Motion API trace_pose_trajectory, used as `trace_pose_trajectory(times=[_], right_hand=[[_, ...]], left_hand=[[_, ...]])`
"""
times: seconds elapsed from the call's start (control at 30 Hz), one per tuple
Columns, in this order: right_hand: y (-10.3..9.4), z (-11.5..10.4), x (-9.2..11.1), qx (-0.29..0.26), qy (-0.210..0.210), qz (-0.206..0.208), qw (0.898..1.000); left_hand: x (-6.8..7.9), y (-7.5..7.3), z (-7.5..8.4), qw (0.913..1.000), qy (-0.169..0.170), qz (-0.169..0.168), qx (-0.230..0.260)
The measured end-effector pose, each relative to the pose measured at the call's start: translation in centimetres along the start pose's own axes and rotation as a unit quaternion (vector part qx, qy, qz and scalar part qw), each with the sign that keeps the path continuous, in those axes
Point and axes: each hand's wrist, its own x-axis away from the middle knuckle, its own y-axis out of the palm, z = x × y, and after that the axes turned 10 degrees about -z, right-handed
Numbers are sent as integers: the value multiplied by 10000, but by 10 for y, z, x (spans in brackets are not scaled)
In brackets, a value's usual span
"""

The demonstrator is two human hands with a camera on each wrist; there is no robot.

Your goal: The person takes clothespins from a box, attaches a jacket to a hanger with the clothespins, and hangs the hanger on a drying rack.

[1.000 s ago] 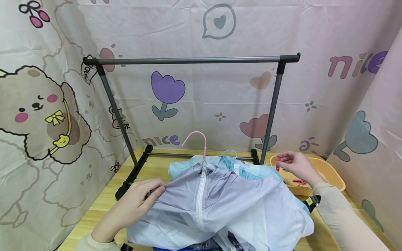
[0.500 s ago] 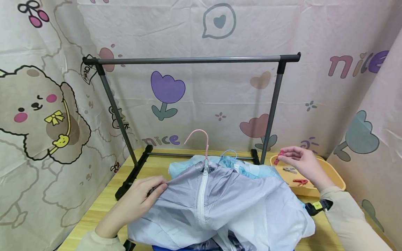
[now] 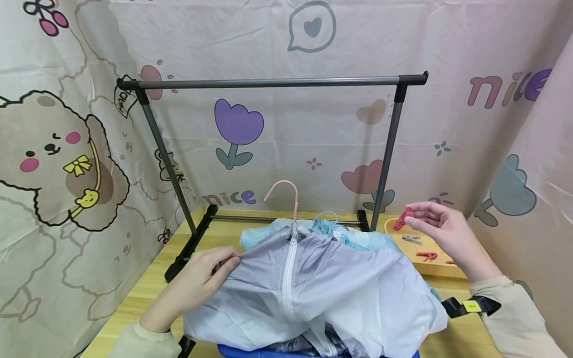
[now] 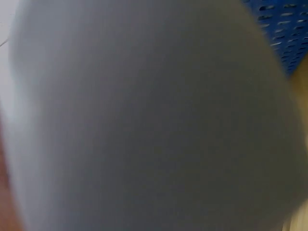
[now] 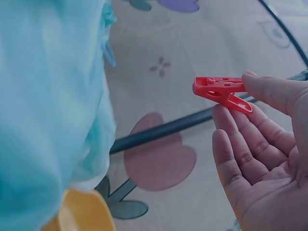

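A red clothespin (image 5: 222,90) is pinched between the thumb and fingers of my right hand (image 3: 443,228), above the yellow tray (image 3: 431,269) at the right. My left hand (image 3: 206,278) pinches the left shoulder of a pale grey-lilac zip jacket (image 3: 340,278). That jacket hangs on a pink hanger (image 3: 295,194) whose hook sticks up from the collar. Behind it lies a light blue jacket (image 3: 259,236) with a blue hanger (image 3: 327,214). In the left wrist view, a blurred grey surface covers most of the picture.
A dark metal clothes rack (image 3: 268,83) stands at the back of the wooden table (image 3: 143,303). Inside the tray lie a metallic clip (image 3: 412,239) and another red clothespin (image 3: 427,256). Below the jackets shows a blue slatted basket (image 4: 284,29). A patterned curtain (image 3: 309,129) surrounds the table.
My right hand has risen out of the tray and moved right with the red clothespin, uncovering the metallic clip. My left hand and the grey-lilac jacket have shifted slightly to the right.
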Motion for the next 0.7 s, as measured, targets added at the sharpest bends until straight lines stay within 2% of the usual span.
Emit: trace_pose_trajectory(times=[0.23,0.5,0.7], right_hand=[[4,-23,15,-61,-277,-85,9996],[9,-50,29,-511,-670,-317,9959],[15,-65,39,-326,-734,-327,9962]], left_hand=[[-1,-1,-2,9999,-70,-73,23],[-11,-1,1,10000,28,21,-24],[-15,2,5,9998,148,68,-60]])
